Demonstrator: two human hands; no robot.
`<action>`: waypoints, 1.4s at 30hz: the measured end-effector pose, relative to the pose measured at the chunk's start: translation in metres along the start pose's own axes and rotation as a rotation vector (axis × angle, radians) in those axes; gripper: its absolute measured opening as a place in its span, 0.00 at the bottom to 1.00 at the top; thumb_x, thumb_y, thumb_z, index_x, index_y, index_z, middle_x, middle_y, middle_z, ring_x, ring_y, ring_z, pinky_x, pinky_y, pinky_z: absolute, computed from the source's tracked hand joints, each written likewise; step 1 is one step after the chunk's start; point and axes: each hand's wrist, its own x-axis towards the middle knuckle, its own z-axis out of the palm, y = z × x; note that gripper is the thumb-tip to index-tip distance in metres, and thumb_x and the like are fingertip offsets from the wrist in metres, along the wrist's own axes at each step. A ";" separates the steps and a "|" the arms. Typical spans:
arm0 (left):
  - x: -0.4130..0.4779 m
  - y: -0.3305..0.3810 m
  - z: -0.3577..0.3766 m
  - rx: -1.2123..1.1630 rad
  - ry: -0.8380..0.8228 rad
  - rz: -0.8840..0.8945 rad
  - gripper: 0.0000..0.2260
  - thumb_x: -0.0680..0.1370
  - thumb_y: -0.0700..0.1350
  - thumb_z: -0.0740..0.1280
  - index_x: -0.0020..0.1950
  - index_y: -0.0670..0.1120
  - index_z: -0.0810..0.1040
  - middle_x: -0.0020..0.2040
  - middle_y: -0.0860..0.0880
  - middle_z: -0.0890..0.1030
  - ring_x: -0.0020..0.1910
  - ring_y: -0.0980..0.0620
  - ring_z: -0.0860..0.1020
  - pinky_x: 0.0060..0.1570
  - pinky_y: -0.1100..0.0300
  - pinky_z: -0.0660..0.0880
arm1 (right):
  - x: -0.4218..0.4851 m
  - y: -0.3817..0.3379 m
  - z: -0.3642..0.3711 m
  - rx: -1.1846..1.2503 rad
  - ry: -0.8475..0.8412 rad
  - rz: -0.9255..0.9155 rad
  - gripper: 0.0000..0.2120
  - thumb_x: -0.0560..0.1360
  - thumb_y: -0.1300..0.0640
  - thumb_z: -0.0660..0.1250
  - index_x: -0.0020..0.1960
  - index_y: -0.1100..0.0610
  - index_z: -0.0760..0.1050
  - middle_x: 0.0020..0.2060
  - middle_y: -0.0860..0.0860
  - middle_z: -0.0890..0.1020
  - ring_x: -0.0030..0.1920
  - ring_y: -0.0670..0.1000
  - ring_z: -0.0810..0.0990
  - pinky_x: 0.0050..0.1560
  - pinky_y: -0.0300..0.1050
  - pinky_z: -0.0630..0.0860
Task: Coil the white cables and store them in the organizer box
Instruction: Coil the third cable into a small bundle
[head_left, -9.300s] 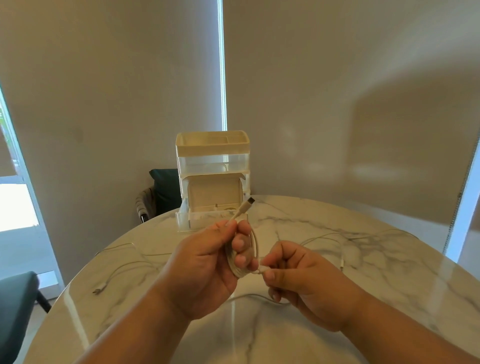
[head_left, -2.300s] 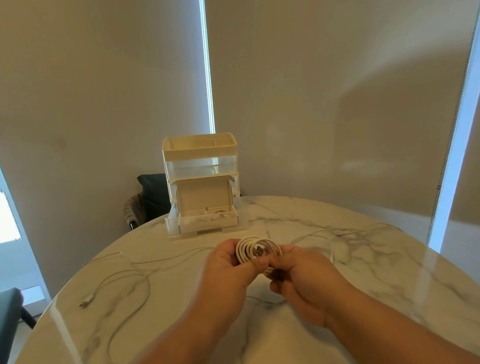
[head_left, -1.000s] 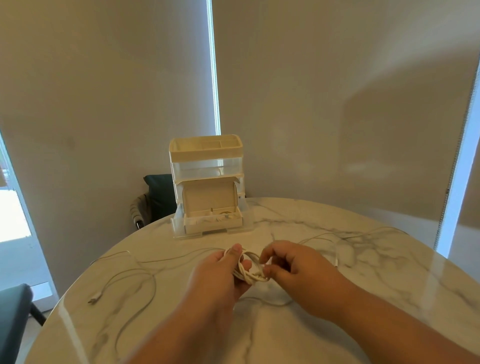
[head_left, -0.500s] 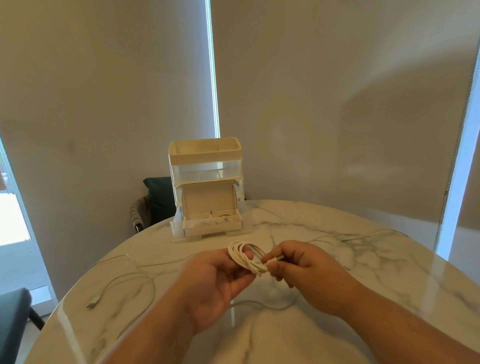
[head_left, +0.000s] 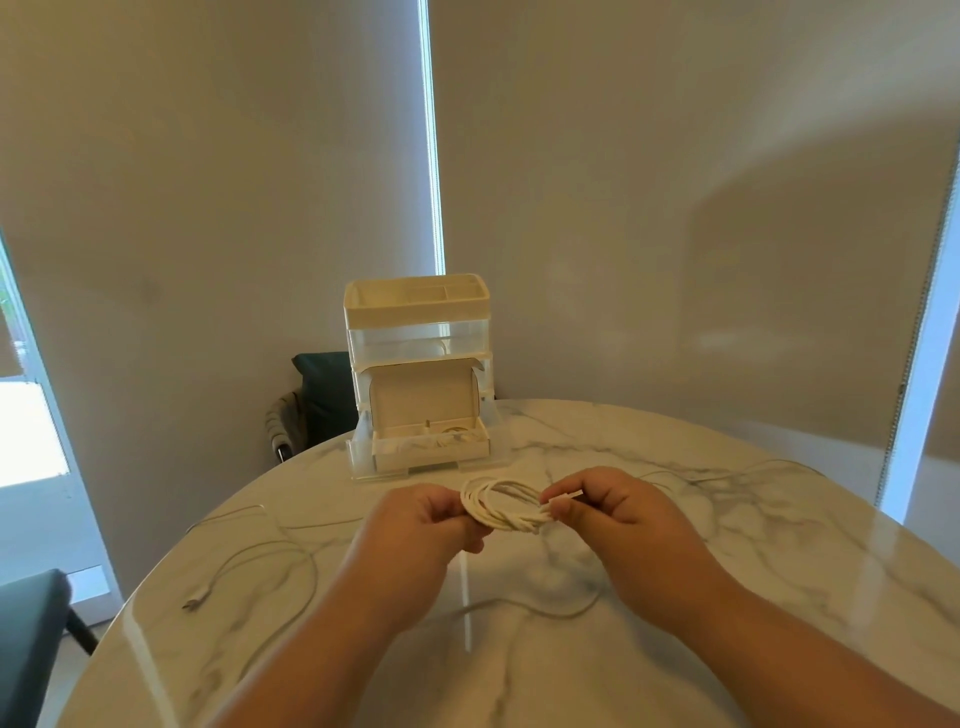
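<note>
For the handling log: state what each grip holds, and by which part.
Both hold one coiled white cable: the left grip pinches the coil's left edge, the right grip pinches its plug end.

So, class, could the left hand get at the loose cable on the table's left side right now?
Probably not yet: the left hand grips the coil. Nothing stands between it and the loose cable, so it likely could once freed.

A round table with a glossy white marble top, veined in grey, stands before tall beige blinds. Daylight shows through a narrow gap between two blinds and a strip at the right. A bright window is at the left. A dark chair stands behind the table, and another dark seat sits at the lower left.
</note>
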 end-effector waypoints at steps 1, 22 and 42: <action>0.001 0.000 -0.001 0.037 0.015 0.005 0.04 0.75 0.47 0.73 0.41 0.50 0.86 0.38 0.53 0.85 0.34 0.63 0.78 0.40 0.63 0.73 | 0.000 0.000 0.001 -0.016 0.014 -0.011 0.09 0.77 0.56 0.69 0.44 0.44 0.83 0.43 0.41 0.84 0.47 0.40 0.81 0.49 0.40 0.74; 0.000 -0.003 0.013 -0.281 0.061 0.088 0.07 0.80 0.43 0.67 0.56 0.52 0.81 0.48 0.52 0.85 0.46 0.54 0.83 0.45 0.58 0.81 | -0.001 -0.014 -0.017 0.031 -0.183 0.012 0.09 0.80 0.62 0.64 0.45 0.53 0.80 0.37 0.52 0.84 0.34 0.49 0.80 0.43 0.42 0.77; 0.007 -0.011 0.003 0.046 0.017 0.090 0.06 0.76 0.52 0.71 0.42 0.52 0.84 0.44 0.46 0.84 0.44 0.47 0.80 0.46 0.49 0.79 | 0.000 -0.009 -0.013 0.020 -0.051 0.028 0.09 0.81 0.61 0.63 0.46 0.52 0.80 0.40 0.49 0.86 0.39 0.49 0.84 0.48 0.50 0.79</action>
